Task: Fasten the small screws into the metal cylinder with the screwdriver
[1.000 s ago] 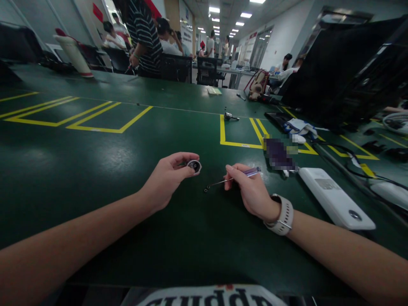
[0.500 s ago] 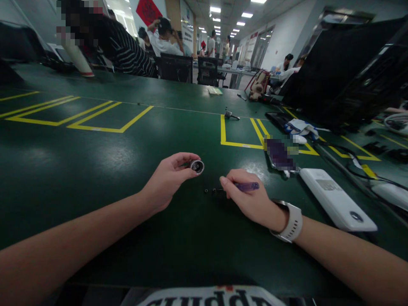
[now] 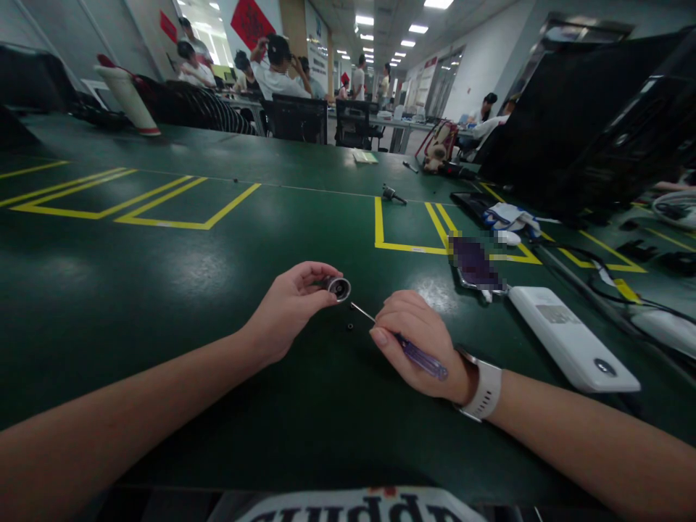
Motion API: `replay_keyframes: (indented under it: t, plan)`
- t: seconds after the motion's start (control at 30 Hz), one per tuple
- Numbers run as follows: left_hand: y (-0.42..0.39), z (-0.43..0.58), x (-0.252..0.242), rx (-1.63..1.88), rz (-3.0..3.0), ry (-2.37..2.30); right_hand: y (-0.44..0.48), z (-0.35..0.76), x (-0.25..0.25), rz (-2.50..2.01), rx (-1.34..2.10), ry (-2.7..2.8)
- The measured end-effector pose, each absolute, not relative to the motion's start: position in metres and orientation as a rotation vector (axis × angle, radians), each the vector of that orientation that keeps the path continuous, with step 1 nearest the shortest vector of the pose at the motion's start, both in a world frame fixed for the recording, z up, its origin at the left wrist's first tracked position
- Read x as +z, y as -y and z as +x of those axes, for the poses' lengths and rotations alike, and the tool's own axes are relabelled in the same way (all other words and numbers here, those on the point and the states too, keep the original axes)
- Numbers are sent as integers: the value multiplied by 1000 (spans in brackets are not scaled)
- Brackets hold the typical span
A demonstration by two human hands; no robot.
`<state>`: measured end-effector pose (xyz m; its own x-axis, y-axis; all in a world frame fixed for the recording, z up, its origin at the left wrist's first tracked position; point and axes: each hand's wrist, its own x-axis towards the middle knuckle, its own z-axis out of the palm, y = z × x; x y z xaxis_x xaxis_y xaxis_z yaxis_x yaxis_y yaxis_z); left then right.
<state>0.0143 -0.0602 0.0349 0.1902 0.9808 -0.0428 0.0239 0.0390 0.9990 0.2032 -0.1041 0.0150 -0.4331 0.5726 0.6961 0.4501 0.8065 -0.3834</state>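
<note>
Between the thumb and fingers of my left hand [image 3: 283,308] is a round hollow metal part [image 3: 340,289], its open end tilted toward the right. My right hand [image 3: 416,341] is closed on a screwdriver [image 3: 424,359] with a see-through purple handle. The thin shaft points up and left, its tip just short of the metal part's rim. A tiny dark piece seems to sit at the tip; it is too small to make out. On the green table [image 3: 217,420] below lies a small black ring [image 3: 349,327].
To the right lie a phone [image 3: 475,264] and a white power bank [image 3: 573,339]. A cable [image 3: 592,312] runs behind them. Farther off are a small metal part with a shaft [image 3: 392,194], a cloth [image 3: 511,217] and a large black monitor [image 3: 576,123]. Several people are in the background.
My right hand has turned, bringing the screwdriver tip up from the table toward the metal part. One of two small dark pieces has left its spot. A person across the table has leaned lower.
</note>
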Motion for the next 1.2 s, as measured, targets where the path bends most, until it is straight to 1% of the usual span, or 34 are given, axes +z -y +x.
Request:
replay_keyframes:
  t: [0.07, 0.17, 0.27, 0.33, 0.47, 0.6, 0.8, 1.0, 1.2]
  plan:
    - [60, 14, 35, 1030, 1300, -1118, 102, 203, 15, -868, 282, 2020]
    - [59, 14, 35, 1034, 1314, -1153, 95, 204, 14, -1103, 571, 1822]
    - [59, 14, 36, 1029, 1319, -1173, 87, 206, 14, -1231, 841, 1671]
    - [59, 14, 36, 1025, 1320, -1178, 84, 207, 14, -1255, 924, 1624]
    - [59, 14, 36, 1025, 1310, -1171, 83, 207, 11, -1245, 976, 1628]
    - [60, 15, 37, 1021, 1306, -1168, 82, 207, 16, -1258, 945, 1691]
    - [60, 14, 39, 1009, 1281, -1136, 83, 208, 34, -1348, 781, 1965]
    - [59, 14, 38, 1053, 1243, -1135, 90, 206, 18, -1040, 345, 2203]
    - [59, 15, 38, 1055, 1260, -1170, 93, 207, 10, -866, 161, 2223]
